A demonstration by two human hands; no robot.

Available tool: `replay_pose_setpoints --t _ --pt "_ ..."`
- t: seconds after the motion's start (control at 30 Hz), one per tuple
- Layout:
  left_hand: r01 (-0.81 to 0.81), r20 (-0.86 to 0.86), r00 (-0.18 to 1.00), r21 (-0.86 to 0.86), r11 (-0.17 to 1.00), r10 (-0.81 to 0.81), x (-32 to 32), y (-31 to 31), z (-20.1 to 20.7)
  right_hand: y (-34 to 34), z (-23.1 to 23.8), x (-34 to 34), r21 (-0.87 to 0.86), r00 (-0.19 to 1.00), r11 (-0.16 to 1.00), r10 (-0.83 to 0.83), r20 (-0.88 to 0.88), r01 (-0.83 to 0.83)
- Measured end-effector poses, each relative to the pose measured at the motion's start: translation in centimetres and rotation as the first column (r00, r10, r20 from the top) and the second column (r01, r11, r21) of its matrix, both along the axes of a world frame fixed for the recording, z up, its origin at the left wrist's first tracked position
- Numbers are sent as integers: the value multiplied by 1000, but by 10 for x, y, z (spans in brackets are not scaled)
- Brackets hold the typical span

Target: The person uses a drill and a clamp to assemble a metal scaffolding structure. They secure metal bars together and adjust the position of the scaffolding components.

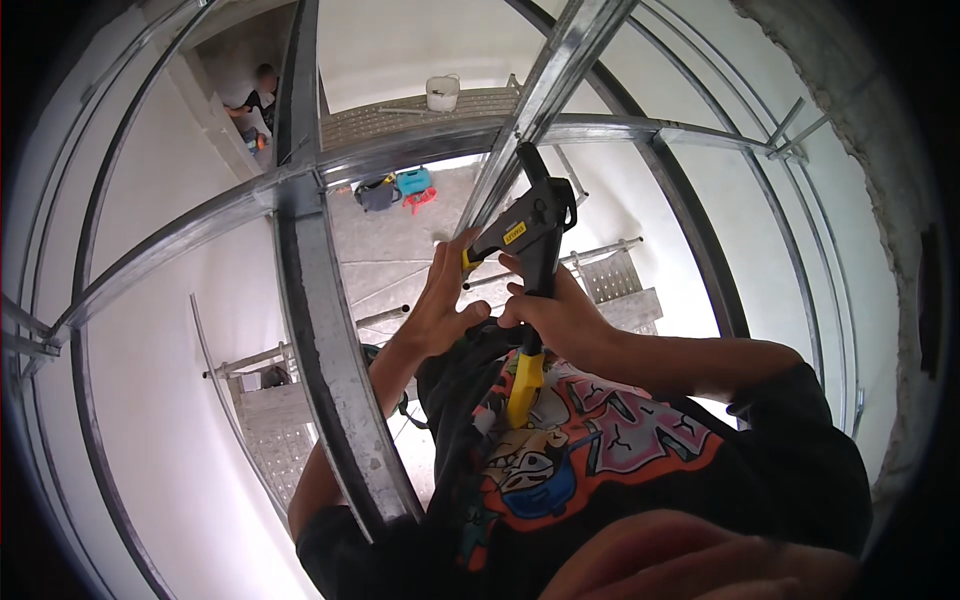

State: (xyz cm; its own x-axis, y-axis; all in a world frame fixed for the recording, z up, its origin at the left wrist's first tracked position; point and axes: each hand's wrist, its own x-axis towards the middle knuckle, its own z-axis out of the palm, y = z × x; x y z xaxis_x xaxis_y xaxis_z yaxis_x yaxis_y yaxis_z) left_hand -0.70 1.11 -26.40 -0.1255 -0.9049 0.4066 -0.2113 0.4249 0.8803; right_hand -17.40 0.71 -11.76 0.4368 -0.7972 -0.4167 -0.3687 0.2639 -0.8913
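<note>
Right-hand grip (560,312): closed, thumb and fingers wrapped around the black shaft of a black-and-yellow hand tool (525,212). Left-hand grip (440,300): largely open, fingers extended upward and thumb held apart, beside the tool's upper yellow part; whether the fingertips touch the tool or the metal behind cannot be told. The tool stands roughly upright between the hands, its upper end overlapping a slanting metal profile (565,70), its lower yellow handle in front of the printed shirt (640,430).

Containers: a white bucket (442,95) rests on a perforated platform (375,122) beyond the cross rail (410,148); its contents are too small to identify. On the floor (385,235) below lie a dark bag (377,195), a teal case (412,180) and a red article (421,201), close together.

Edges and room: a broad metal profile (320,300) bounds the left side of the working bay, the left forearm passing behind it. Between this profile and the slanting one, an open gap shows the floor. A co-worker (262,95) appears well apart, upper left.
</note>
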Motion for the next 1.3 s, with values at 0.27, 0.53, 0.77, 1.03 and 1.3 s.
replay_pose_setpoints --t 0.27,0.53,0.77,1.03,1.3 --pt "-96 -24 994 284 954 107 -21 19 27 4 14 1 251 992 967 -77 97 50" --pt "107 47 992 176 978 -117 -25 46 49 -13 -37 7 -121 943 986 -67 327 112" --pt "-238 60 971 175 955 231 -70 44 49 -29 -63 2 -424 942 884 -53 330 198" --pt "-248 -2 968 99 964 250 -67 39 42 -27 -51 7 -373 966 913 -71 250 163" --pt "-286 31 958 120 951 284 -69 33 42 -29 -43 15 -445 983 877 -150 108 183"
